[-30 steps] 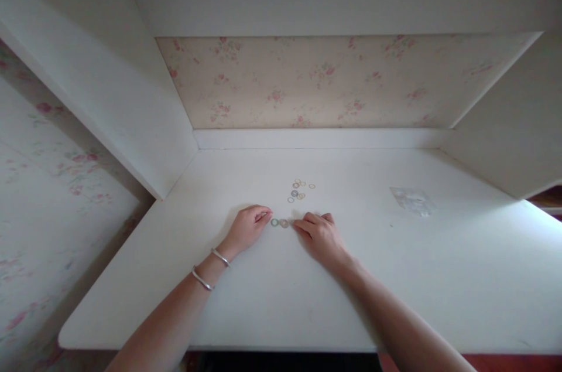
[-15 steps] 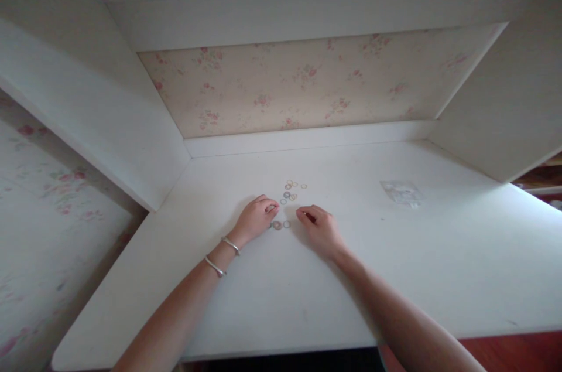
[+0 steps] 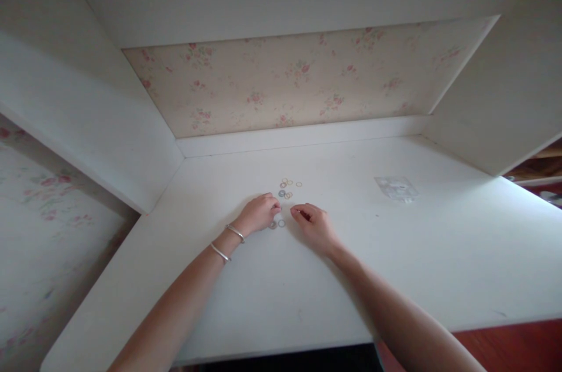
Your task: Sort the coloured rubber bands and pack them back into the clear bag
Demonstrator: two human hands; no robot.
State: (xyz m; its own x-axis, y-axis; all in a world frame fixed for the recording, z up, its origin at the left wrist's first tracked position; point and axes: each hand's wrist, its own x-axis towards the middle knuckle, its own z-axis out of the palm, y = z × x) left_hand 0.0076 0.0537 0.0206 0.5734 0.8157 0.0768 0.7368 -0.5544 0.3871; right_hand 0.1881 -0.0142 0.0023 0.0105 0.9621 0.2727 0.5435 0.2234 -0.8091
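White desk [image 3: 395, 278], floral wall behind. Two rings [image 3: 277, 224] lie set apart between my hands; the pile [image 3: 287, 188] at twelve o'clock seems unsorted. Left hand [image 3: 260, 214] and right hand [image 3: 314, 225] curled; whether either pinches a ring, I cannot tell.

A loose cluster of small rings [image 3: 286, 188] lies flat on the white worktop [image 3: 395, 266], thin circles in gold, orange and a bluish grey, some touching one another and one gold ring a little apart on the cluster's right. Nearer the person than the cluster, two more small rings [image 3: 277, 224] lie flat side by side, one greyish and thicker, the other a thin pale circle, just beside each other. The pair sits between the left hand [image 3: 259, 214] and the right hand [image 3: 314, 225], close against the left hand's fingertips. Finer detail of the rings is too small to tell.
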